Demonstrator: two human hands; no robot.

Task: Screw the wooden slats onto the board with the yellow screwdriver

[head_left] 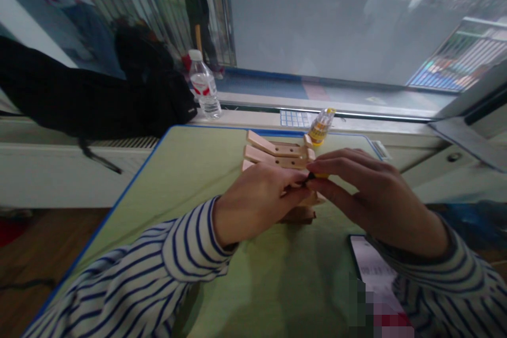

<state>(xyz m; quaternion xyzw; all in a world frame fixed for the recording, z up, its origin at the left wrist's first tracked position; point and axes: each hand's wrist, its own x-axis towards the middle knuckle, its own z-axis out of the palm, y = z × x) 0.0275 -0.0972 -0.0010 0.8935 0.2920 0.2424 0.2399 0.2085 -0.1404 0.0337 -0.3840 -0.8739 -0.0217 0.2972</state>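
A light wooden assembly point(277, 156) of bent slats with dark round holes stands on the table, partly hidden behind my left hand point(253, 198). That hand is closed in a pinch at the assembly's right side; what its fingertips hold is hidden. From the right, my right hand point(368, 195) pinches a small yellow-and-black tool point(321, 175) between thumb and fingers. The tool's dark end points left and meets the left fingertips. Below the hands, a darker wooden base piece point(299, 216) shows.
The green table point(150, 185) has a blue edge. A small bottle of amber liquid point(321, 127) stands at its back. On the sill are a water bottle point(205, 87) and a black bag point(158, 84). A phone point(374, 259) lies under my right forearm.
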